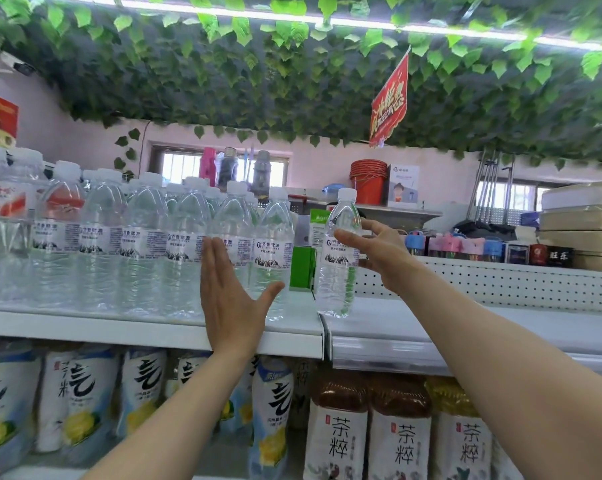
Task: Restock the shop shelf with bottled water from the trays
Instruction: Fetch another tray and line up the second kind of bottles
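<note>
A row of clear water bottles (140,244) with white caps and white labels fills the left part of the top white shelf (147,329). One more water bottle (339,258) stands apart at the seam between the two shelf sections. My left hand (232,299) is flat, fingers straight, in front of the rightmost bottles of the row. My right hand (379,252) is spread with straight fingers just right of the lone bottle, its fingertips at the bottle's shoulder; it does not grip it. No trays are in view.
A green carton (303,268) stands behind the gap between row and lone bottle. The right shelf section (465,327) has a perforated white back panel (500,282). Tea and lemon drink bottles (337,441) fill the shelf below. Buckets and small goods sit behind.
</note>
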